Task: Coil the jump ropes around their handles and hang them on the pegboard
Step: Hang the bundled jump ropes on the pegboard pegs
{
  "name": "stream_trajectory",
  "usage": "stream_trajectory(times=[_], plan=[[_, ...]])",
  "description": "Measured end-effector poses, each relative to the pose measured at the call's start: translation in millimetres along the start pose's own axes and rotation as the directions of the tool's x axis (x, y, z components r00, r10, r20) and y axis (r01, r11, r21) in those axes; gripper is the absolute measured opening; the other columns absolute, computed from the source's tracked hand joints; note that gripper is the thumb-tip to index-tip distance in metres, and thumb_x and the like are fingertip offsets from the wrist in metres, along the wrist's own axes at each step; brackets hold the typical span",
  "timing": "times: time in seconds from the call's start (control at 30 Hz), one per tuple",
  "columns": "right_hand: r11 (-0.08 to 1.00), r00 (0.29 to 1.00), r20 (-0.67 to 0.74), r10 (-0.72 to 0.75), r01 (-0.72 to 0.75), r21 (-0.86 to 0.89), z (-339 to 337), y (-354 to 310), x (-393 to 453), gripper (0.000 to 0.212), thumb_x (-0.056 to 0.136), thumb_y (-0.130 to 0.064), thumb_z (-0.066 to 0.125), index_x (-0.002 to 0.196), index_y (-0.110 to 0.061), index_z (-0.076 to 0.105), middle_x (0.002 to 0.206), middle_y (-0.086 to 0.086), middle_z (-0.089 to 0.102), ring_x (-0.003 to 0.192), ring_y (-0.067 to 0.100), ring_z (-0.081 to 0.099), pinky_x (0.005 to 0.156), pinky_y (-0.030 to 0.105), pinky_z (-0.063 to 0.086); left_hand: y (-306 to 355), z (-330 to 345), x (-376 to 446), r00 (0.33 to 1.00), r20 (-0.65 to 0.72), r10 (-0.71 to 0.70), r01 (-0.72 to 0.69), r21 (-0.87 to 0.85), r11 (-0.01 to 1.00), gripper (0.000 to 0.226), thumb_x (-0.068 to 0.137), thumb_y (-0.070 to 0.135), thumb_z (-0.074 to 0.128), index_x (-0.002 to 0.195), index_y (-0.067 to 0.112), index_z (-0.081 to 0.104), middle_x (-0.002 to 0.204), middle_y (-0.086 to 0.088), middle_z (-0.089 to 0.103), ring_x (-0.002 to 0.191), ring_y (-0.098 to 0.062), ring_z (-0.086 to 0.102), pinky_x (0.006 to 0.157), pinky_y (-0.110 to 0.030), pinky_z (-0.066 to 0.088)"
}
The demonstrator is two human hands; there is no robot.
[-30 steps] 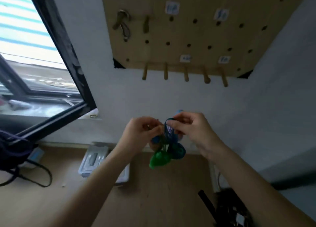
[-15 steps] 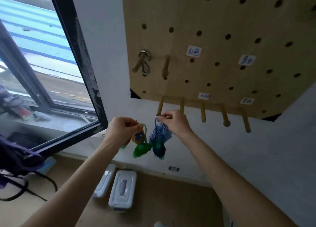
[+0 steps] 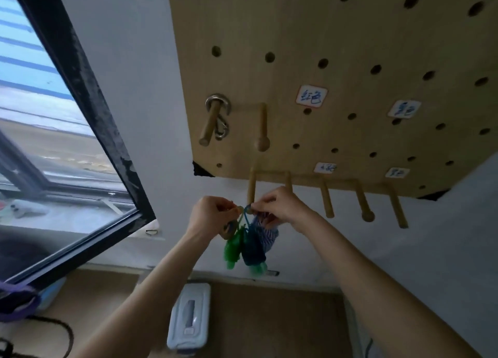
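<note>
A coiled jump rope bundle (image 3: 253, 246), blue-and-white cord wound round green handles, hangs between my hands just under the wooden pegboard (image 3: 336, 74). My left hand (image 3: 208, 217) pinches a loop of the cord at its top left. My right hand (image 3: 280, 205) pinches the same loop from the right, right at the tip of the leftmost bottom peg (image 3: 251, 189). The loop's hold on the peg is hidden by my fingers.
More bare pegs (image 3: 363, 201) stick out along the board's bottom row. A metal carabiner (image 3: 219, 115) hangs on an upper peg. An open window (image 3: 54, 142) is on the left. A white plastic box (image 3: 190, 314) lies on the floor below.
Both hands rose with the rope bundle from waist height up to the board's bottom row. The bundle now hangs at the leftmost peg's tip, and my view has tilted upward.
</note>
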State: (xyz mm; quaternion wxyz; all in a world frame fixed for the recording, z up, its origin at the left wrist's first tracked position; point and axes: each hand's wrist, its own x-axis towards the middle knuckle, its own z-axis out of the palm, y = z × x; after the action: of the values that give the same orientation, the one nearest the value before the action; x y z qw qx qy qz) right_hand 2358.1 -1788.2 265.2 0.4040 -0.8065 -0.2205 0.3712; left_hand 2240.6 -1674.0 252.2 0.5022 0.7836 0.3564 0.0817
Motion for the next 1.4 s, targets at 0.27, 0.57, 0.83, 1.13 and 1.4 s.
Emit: stream_trajectory(times=[0.27, 0.57, 0.83, 1.13, 1.4], plan=[[1.000, 0.937, -0.348, -0.016, 0.010, -0.018, 7, -21, 38, 0.029, 0.090, -0.029, 0.059, 0.066, -0.013, 0.060, 0.059, 0.002, 0.061, 0.044, 0.008, 0.059, 0.042, 0.020, 0.050, -10, -17, 19, 0.997, 0.071, 0.006, -0.004, -0.029, 1.000, 0.020, 0.080, 0.020, 0.068, 0.061, 0.022, 0.065, 0.050, 0.008, 0.059, 0.037, -0.002, 0.050, 0.039, -0.014, 0.039], [0.972, 0.974, -0.202, 0.104, -0.056, 0.228, -7, -4, 5, 0.019, 0.086, -0.025, 0.065, 0.090, -0.007, 0.063, 0.074, 0.009, 0.062, 0.053, 0.014, 0.062, 0.053, 0.026, 0.055, -22, -23, 23, 0.982, 0.168, 0.081, -0.101, 0.114, 0.988, 0.013, 0.080, 0.020, 0.069, 0.069, 0.014, 0.068, 0.053, 0.007, 0.059, 0.031, 0.003, 0.044, 0.037, -0.011, 0.033], [0.938, 0.911, -0.357, -0.205, 0.079, -0.336, 7, 30, -42, 0.013, 0.077, -0.013, 0.073, 0.077, -0.022, 0.064, 0.069, -0.013, 0.060, 0.066, -0.007, 0.055, 0.055, 0.003, 0.039, -26, -13, 13, 0.940, 0.330, 0.093, -0.172, 0.221, 0.960, 0.021, 0.080, 0.023, 0.068, 0.074, 0.002, 0.069, 0.053, -0.004, 0.057, 0.034, -0.004, 0.042, 0.051, -0.026, 0.041], [0.996, 0.679, -0.729, 0.080, -0.021, 0.091, 14, 59, -60, 0.022, 0.078, -0.009, 0.072, 0.071, -0.025, 0.058, 0.072, -0.008, 0.062, 0.062, 0.004, 0.062, 0.054, 0.017, 0.052, -27, -6, 5, 0.914, 0.386, 0.125, -0.238, 0.259, 0.936, 0.016, 0.080, 0.024, 0.067, 0.066, 0.016, 0.066, 0.049, 0.007, 0.055, 0.040, -0.002, 0.048, 0.057, -0.025, 0.046], [0.997, 0.486, -0.874, 0.024, 0.051, 0.056, 22, 30, -31, 0.012, 0.078, -0.007, 0.069, 0.075, -0.012, 0.059, 0.072, 0.000, 0.062, 0.072, 0.019, 0.062, 0.067, 0.030, 0.051, -11, 2, 2, 0.905, 0.380, 0.190, -0.288, 0.221, 0.932, 0.016, 0.077, 0.020, 0.069, 0.070, 0.006, 0.069, 0.043, 0.008, 0.049, 0.036, -0.003, 0.040, 0.054, -0.027, 0.041]])
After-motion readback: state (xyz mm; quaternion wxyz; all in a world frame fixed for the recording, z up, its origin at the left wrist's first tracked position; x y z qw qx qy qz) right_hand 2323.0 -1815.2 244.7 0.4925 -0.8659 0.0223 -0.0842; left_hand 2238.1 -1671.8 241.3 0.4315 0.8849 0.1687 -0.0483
